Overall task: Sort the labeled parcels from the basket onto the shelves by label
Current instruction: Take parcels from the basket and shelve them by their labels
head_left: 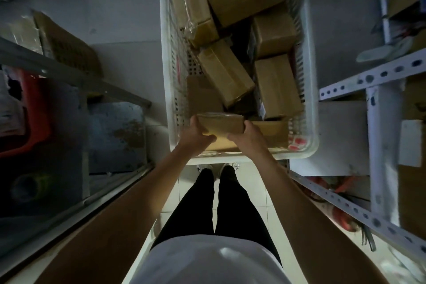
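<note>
Held crosswise over the near end of the basket [311, 143], a small parcel [220, 123] is gripped at its two short ends, the left hand [197, 132] curled round the left end and the right hand [247, 132] round the right, so that its long axis runs from one hand to the other. It is carried just above the other parcels [274, 85] lying in the basket. No label can be read on it from here; shelves [368, 80] stand close on the right and a rack [76, 80] on the left, so a swing to either side is judged equally open.

basket [166, 76] between shelves [378, 80] (left and right), parcels [276, 85] inside it
</note>
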Tool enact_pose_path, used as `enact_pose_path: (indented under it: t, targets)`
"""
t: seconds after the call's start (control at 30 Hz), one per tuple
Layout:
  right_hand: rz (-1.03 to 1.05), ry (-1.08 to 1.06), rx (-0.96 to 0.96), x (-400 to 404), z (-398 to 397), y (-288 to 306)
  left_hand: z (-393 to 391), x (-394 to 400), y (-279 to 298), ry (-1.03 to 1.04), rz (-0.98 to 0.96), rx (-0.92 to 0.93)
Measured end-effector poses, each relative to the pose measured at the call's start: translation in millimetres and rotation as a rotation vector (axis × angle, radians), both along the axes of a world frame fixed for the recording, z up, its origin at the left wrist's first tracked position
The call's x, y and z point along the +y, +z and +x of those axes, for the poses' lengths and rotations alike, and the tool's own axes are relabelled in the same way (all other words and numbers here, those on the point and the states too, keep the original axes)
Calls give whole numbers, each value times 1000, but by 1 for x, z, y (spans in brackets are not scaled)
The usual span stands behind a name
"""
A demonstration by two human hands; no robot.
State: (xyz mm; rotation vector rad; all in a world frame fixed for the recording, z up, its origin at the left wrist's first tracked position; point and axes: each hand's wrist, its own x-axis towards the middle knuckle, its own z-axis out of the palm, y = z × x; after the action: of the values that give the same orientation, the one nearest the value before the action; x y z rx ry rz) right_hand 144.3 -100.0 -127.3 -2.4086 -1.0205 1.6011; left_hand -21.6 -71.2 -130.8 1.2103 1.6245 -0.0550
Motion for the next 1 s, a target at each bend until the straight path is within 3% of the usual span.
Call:
enact_pose_path:
  t: [0.2,0.4,0.77,1.0]
  targets:
    - [119,-64,34,0,0,15,-2,3,14,172,-20,-142]
    - [217,-75,63,-14,5,47,-9,-13,60,182,149,-279]
    - [402,-92,140,-67,10,79,-9,-75,86,194,280,-277]
    - [524,-255,105,-124,-24,86,-39,-105,85,157,192,-347]
